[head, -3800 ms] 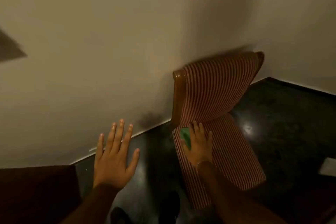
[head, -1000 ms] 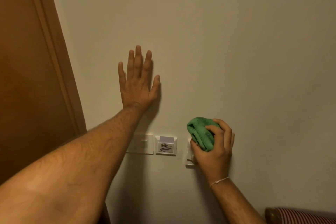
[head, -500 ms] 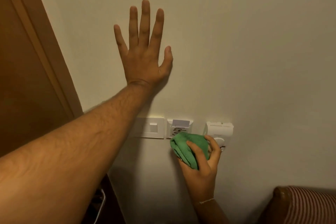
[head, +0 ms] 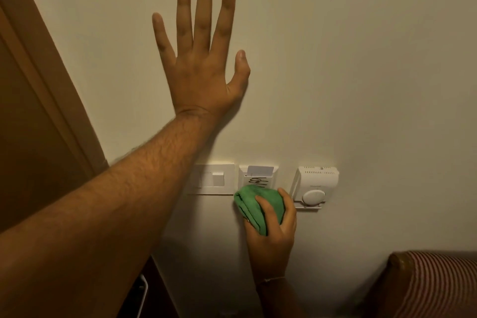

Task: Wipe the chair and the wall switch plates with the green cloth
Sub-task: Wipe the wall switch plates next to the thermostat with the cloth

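The bare left forearm (head: 108, 204) fills the near left side and reaches up across the picture. At the bottom right is the top of the chair (head: 438, 284) – soft cloth with thin red and pale stripes, and a rounded brown wood edge on its left corner.

Farther in, the right hand (head: 273, 237) comes up from below with its fingers (head: 265, 210) curled tight around the green cloth (head: 258, 204). The cloth is fuzzy and bunched into a soft lump with folds on its left side. It presses on the bottom part of the middle plate (head: 258, 175), a small white square with a pale card in a slot on top and black scribbles on its face.

Just left of that is the switch plate (head: 215, 179), a flat white rectangle with 1 square button. Just right is a white box (head: 316, 183) with little vent slots and a round dial.

Higher up, the left hand (head: 204, 72) lies flat on the smooth cream wall (head: 361, 59) – 4 fingers and the thumb spread wide, holding nothing. A brown wood door frame (head: 44, 100) slants along the left.
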Available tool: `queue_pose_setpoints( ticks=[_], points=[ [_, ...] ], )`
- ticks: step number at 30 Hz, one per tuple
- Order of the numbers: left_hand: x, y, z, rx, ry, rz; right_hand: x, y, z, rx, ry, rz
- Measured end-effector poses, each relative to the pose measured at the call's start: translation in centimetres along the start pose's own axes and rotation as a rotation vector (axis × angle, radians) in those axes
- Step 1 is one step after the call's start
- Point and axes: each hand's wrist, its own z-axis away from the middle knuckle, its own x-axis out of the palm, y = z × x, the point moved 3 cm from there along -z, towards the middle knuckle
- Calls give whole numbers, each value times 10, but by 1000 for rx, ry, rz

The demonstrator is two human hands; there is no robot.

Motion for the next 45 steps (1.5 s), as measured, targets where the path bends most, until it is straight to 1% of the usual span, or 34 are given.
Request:
queue_pose_setpoints(
  ticks=[8,13,15,18,20,24,26,28,31,33,36,38,41,43,45],
  points=[
    [-3,1,3,1,-17,6,12,3,-1,-43,51,-21],
    [-3,1,3,-7,-3,11,22,-2,0,-120,8,4],
    [-3,1,3,-11,0,3,18,2,-1,-139,50,16],
    [-4,0,3,-4,6,-18,5,16,-3,-63,147,56],
    [-4,0,3,-4,10,-40,1,21,-5,3,156,78],
    [-3,1,4,-24,4,-52,10,6,-6,-21,162,45],
    [-4,2,4,-25,6,-52,18,-5,-6,-62,128,25],
    [-4,2,4,-30,1,-54,27,-16,-4,-115,52,32],
    [-6,2,5,-51,-22,-62,28,-16,-3,-125,-17,70],
    [-7,3,5,-50,-29,-58,14,-2,-4,-82,25,92],
    [-8,3,5,-48,-18,-65,-6,21,-11,30,124,144],
    [-7,4,5,-45,-15,-64,-8,20,-12,48,141,177],
    [-5,3,7,-58,-11,-68,4,2,-9,-16,127,110],
    [-4,2,7,-58,-8,-70,18,-15,-8,-70,62,75],
    [-5,3,7,-64,-14,-62,28,-25,-9,-84,6,90]
  ],
)
